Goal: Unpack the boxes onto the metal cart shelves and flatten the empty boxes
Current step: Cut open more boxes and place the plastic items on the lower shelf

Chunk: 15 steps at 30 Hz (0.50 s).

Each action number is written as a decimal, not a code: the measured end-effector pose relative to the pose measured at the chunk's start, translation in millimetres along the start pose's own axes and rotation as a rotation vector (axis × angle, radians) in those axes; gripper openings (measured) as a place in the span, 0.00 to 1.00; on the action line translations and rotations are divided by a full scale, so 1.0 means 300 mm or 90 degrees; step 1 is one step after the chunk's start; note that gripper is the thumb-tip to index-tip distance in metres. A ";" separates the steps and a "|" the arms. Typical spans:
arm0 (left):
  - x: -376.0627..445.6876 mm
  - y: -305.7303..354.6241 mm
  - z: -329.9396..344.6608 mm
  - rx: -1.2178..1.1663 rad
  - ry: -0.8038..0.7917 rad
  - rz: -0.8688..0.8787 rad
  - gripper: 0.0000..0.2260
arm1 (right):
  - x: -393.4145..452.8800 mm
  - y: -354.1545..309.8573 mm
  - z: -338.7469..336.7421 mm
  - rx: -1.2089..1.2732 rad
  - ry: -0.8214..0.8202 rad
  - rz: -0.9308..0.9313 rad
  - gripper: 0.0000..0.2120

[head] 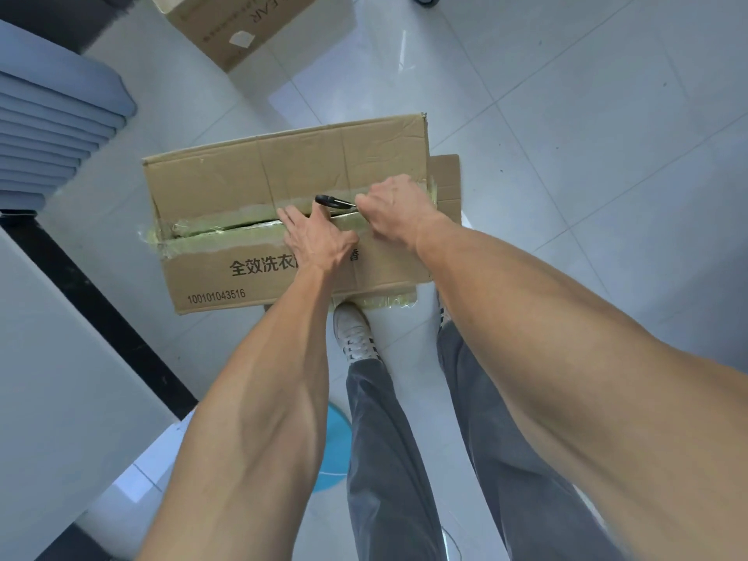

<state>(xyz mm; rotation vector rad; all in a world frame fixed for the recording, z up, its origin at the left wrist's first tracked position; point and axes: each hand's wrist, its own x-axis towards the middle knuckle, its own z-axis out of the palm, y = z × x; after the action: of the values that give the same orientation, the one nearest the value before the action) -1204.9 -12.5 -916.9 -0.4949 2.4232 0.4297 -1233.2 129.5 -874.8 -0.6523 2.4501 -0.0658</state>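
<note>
On the floor, the box [283, 220] runs left-right: the right hand [394, 206] grips a black tool [334, 202] at its taped seam while the flat left hand [313, 238] presses beside it.

A stack of blue-grey cushions [56, 127] sits beside the white tiled floor [566, 115].

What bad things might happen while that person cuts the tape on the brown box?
The left hand rests flat on the taped brown cardboard box right beside the black-handled cutting tool held in the right hand's grip, so a slip might nick the fingers. The seam is already partly open, so a deep cut might damage whatever is inside. The white sneaker stands close below.
</note>
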 end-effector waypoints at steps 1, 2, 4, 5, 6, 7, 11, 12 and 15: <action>-0.005 -0.004 0.001 -0.014 0.006 0.008 0.19 | 0.013 -0.007 -0.008 -0.017 -0.018 0.021 0.09; -0.010 -0.008 0.002 -0.026 0.011 0.012 0.19 | 0.027 -0.019 -0.014 -0.030 -0.037 0.043 0.11; -0.018 -0.014 -0.001 -0.034 0.016 0.007 0.24 | 0.055 -0.051 -0.020 -0.071 -0.075 0.057 0.12; -0.019 -0.016 -0.002 -0.032 0.016 0.003 0.26 | 0.066 -0.065 -0.022 -0.097 -0.097 0.050 0.11; -0.018 -0.020 -0.003 -0.028 0.017 0.004 0.27 | 0.075 -0.075 -0.022 -0.122 -0.116 0.043 0.10; -0.019 -0.028 -0.010 -0.024 0.014 0.006 0.26 | 0.078 -0.082 -0.026 -0.147 -0.135 0.041 0.11; -0.023 -0.034 -0.036 -0.025 0.016 0.035 0.22 | 0.037 -0.030 -0.028 -0.229 -0.210 0.051 0.12; -0.025 -0.023 -0.036 -0.027 0.013 0.041 0.20 | 0.023 -0.016 -0.024 -0.235 -0.227 0.051 0.12; -0.042 -0.002 -0.049 -0.026 0.036 0.035 0.19 | 0.026 -0.029 -0.049 -0.260 -0.222 0.057 0.21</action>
<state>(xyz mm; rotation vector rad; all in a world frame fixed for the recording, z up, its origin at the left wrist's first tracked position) -1202.9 -16.1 -898.0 -0.4655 2.4912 0.4954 -1242.9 116.7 -865.2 -0.6588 2.1592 0.5511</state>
